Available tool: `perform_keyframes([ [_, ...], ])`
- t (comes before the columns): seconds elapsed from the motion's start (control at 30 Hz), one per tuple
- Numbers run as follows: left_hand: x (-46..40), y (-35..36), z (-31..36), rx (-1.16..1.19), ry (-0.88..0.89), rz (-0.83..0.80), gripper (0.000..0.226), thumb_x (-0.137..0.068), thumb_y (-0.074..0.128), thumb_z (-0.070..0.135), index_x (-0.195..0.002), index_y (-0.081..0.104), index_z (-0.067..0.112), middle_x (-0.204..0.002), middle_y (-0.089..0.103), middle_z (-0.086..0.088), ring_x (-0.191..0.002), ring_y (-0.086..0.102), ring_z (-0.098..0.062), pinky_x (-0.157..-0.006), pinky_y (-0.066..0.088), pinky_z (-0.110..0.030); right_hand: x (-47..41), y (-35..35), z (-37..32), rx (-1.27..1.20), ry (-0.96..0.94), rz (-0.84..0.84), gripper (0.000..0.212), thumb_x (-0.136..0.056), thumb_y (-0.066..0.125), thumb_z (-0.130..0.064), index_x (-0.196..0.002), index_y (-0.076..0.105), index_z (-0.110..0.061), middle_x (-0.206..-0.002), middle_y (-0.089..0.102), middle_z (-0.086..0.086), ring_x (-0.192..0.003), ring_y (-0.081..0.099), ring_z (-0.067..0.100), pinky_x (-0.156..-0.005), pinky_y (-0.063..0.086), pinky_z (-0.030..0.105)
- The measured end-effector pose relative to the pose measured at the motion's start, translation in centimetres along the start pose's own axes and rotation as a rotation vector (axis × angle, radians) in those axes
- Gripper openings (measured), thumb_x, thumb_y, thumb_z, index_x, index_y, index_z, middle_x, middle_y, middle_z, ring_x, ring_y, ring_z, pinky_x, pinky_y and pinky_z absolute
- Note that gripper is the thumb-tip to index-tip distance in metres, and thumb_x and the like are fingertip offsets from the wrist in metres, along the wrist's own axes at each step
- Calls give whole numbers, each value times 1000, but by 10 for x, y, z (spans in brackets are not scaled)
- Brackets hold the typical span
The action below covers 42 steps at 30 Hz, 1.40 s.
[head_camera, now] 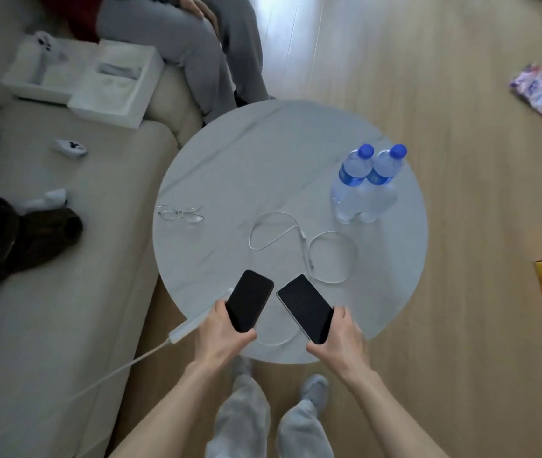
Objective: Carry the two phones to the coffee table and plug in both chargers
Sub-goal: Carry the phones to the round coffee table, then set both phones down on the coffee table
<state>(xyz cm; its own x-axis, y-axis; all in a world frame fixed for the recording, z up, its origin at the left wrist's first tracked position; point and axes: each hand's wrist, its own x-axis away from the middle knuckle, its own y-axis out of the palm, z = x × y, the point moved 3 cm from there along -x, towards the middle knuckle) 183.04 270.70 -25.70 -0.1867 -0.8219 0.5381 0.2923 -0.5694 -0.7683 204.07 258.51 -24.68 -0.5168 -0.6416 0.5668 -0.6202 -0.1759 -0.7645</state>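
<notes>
I stand at the near edge of a round grey coffee table (263,153). My left hand (221,332) grips a black phone (249,299), screen up, above the table's near rim. My right hand (340,338) holds a second dark phone with a pale edge (306,307) beside it; the two phones angle towards each other. White charger cables (296,234) lie looped in the middle of the table, their plugs free. A white power strip (193,323) rests across the table's left edge, partly hidden behind my left hand, its cord trailing over the sofa.
Two blue-capped water bottles (367,183) stand at the table's right. Glasses (180,214) lie at its left. A beige sofa (64,276) on the left holds open white boxes (97,81) and a dark garment. A seated person's legs (196,51) are behind the table. Packets lie on the wooden floor.
</notes>
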Motion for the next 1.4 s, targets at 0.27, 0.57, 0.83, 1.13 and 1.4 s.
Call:
perform_keyframes([
  [0.27,-15,27,8,43,122,30,70,-52,69,50,-112,42,25,-85,57,9,-74,59,-12,-51,46,-24,2,17,38,-53,-52,111,60,-56,72,-32,-108,47,-15,-98,52,0,-88,56,24,-67,44,28],
  [0.57,-31,65,4,120,250,80,66,-55,69,50,-114,47,30,-92,57,15,-77,58,-8,-54,40,-16,-23,38,100,-69,157,239,68,-57,75,-36,-116,47,-15,-108,57,4,-94,60,31,-62,34,29],
  [0.83,-40,89,11,18,471,202,77,-52,76,45,-123,50,30,-82,59,17,-65,56,-8,-54,39,-16,-71,54,144,-124,118,378,66,-56,79,-32,-113,48,-16,-106,55,2,-88,59,27,-63,43,34],
  [1.13,12,189,43,23,829,228,62,-41,61,33,-101,73,24,-78,66,12,-65,66,-10,-47,48,-18,-92,58,165,12,49,433,79,-59,77,-47,-125,49,-16,-113,57,0,-105,56,21,-75,50,33],
  [1.4,-18,231,49,-99,916,173,79,-39,61,50,-110,66,18,-98,71,10,-84,70,-7,-62,54,-15,-107,58,178,59,4,527,83,-59,76,-56,-126,49,-17,-117,58,1,-107,56,21,-81,49,34],
])
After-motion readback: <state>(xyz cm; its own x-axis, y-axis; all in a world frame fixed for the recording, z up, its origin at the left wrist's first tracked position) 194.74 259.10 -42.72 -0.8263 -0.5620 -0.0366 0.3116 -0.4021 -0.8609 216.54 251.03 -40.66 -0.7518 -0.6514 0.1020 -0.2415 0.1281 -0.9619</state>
